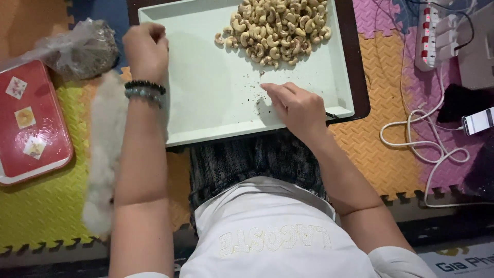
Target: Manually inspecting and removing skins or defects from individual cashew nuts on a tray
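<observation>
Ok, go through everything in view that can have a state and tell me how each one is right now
Left hand: closed in a loose fist at the tray's left edge.
Right hand: fingers pressed flat on the tray.
Pale green tray: mostly bare, dark crumbs scattered.
Cashew nuts: heaped at the tray's far end.
Plastic bag: crumpled, with dark contents.
Red container: lid on.
Power strip: plugs in.
White cable: loosely looped on the mat.

A red tin (31, 123), plastic bag (77, 49), power strip (437, 36) and white cable (427, 139) lie on foam mats (46, 206)
</observation>
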